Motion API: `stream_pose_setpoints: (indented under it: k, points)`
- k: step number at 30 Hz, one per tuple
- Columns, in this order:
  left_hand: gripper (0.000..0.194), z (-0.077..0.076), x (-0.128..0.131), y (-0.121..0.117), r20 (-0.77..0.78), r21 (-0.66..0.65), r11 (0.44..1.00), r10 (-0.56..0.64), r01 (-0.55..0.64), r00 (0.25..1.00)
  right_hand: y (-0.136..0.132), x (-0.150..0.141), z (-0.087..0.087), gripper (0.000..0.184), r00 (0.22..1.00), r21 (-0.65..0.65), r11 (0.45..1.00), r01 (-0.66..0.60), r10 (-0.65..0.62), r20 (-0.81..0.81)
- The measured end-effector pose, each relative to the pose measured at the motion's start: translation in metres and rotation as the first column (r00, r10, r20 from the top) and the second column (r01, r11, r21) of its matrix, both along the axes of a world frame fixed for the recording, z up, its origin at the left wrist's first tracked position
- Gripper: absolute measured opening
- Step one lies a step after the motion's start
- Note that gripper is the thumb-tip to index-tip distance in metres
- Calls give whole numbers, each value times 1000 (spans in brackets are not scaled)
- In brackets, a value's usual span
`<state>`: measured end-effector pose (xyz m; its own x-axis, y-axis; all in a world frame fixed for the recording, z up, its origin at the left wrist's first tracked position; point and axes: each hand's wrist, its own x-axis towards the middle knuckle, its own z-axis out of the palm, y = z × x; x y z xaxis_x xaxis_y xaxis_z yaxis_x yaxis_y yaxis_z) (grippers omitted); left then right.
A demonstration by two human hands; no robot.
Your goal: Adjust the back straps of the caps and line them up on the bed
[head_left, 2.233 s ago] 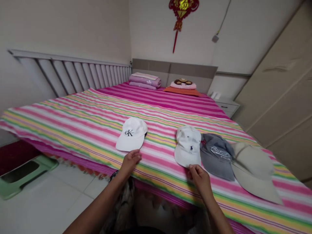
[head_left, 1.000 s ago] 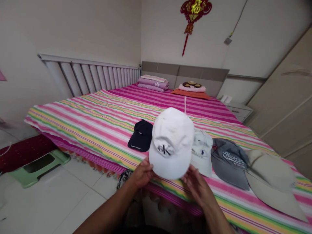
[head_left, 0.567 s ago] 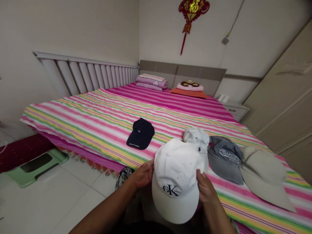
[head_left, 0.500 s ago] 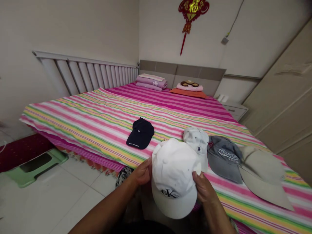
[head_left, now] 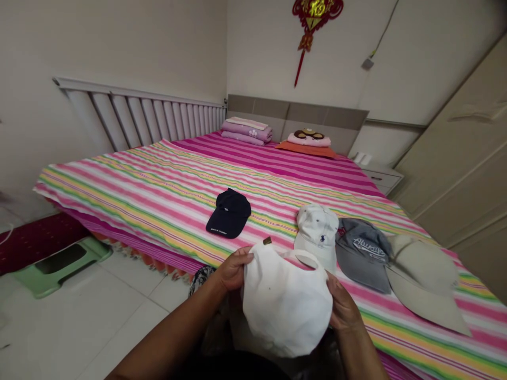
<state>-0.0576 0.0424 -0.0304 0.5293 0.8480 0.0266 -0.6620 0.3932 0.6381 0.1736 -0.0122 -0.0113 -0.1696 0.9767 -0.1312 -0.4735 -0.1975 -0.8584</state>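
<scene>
Between my two hands, in front of the bed's near edge, is a white baseball cap with its back opening and strap facing up. My left hand is closed on its left side and my right hand on its right side. The cap's brim and front logo are hidden. Beyond it on the bed lies a navy cap. To the right, a white cap with a small dark emblem, a grey cap with lettering and a beige cap sit in a row.
The bed carries a striped cover. Folded purple bedding and a pink and orange pile rest by the headboard. A green stool stands on the tiled floor at left. A nightstand is at the far right.
The held white cap has been tipped over: its front logo and brim showed before, and now its back opening and strap show. Both hands keep hold of its sides.
</scene>
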Motion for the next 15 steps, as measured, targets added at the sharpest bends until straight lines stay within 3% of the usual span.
stream_pose_setpoints:
  k: [7,12,15]
  points:
    - [34,17,1,-2,-124,81,995,-45,55,991,-3,4,1,30,998,9,998,61,-62,28]
    - [25,32,3,-5,-276,100,994,-17,47,961,-7,7,-1,31,1000,-33,999,2,-3,-29]
    - [22,38,3,-7,-333,109,993,2,37,943,-8,9,4,37,997,17,998,-66,65,46]
